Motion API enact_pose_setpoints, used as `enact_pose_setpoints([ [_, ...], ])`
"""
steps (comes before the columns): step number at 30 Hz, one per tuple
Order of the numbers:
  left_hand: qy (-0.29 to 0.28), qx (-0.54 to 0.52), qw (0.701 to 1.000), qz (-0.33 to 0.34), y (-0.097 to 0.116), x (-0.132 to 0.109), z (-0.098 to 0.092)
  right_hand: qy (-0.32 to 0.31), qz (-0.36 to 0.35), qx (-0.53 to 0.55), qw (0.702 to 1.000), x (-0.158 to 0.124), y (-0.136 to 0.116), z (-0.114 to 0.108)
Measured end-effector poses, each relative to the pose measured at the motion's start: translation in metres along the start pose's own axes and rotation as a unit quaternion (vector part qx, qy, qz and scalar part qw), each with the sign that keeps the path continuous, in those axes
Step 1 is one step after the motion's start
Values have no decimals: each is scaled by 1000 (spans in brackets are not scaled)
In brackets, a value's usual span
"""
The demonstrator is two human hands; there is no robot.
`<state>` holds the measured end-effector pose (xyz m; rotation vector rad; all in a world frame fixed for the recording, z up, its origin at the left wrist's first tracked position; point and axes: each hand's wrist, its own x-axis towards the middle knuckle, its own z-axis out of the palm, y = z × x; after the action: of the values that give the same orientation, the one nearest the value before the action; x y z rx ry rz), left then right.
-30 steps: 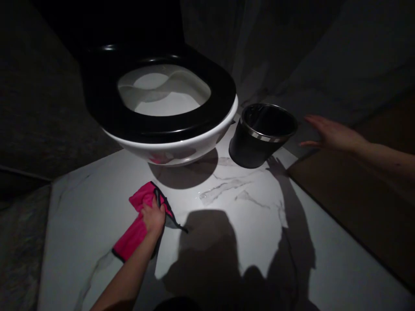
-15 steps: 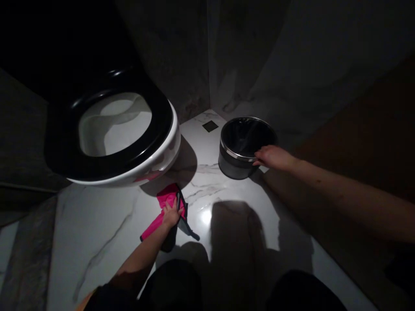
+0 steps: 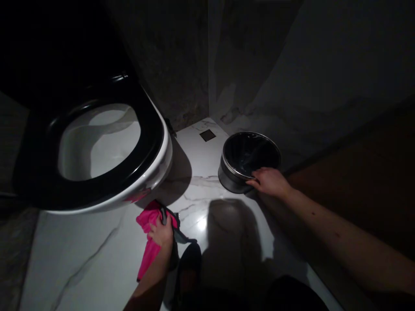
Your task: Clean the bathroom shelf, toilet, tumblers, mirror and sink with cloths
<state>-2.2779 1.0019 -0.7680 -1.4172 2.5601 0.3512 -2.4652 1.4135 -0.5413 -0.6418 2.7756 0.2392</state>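
My left hand [image 3: 161, 233] is closed on a pink cloth [image 3: 151, 254] with grey and black parts, low over the floor just in front of the toilet. Folds bunch up around the fingers, and a grey strip trails off to the right. My right hand [image 3: 271, 181] grips the near rim of a round trash can [image 3: 234, 182], thumb outside and fingers curled over the edge. This can has a dark body, a shiny metal rim and what looks like a black lining. It stands upright at the right, though its base is partly in shadow.
A white toilet [image 3: 164, 157] with a raised lid and black seat [image 3: 152, 129] fills the left side. Near the wall corner lies a square floor drain [image 3: 207, 135]. The marbled floor [image 3: 94, 255] is dim, with a dark brown panel [image 3: 366, 172] at right.
My view has shifted slightly, so the toilet and can appear lower. My left hand and the pink cloth have moved a little nearer me and left. The right hand keeps its grip on the rim.
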Motion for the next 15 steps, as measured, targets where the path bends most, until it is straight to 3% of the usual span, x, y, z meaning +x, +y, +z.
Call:
enact_pose_setpoints([
  [3, 28, 1, 999, 32, 44, -14, 18, 8, 17, 7, 1000, 6, 5, 6],
  [7, -13, 0, 992, 125, 114, -35, 36, 23, 32, 7, 999, 9, 13, 15],
  [11, -11, -42, 995, 94, 177, -28, 45, 79, 43, -3, 996, 10, 22, 31],
  [15, 16, -67, 997, 38, 227, -10, 50, 222, 7, -6, 975, 13, 26, 43],
])
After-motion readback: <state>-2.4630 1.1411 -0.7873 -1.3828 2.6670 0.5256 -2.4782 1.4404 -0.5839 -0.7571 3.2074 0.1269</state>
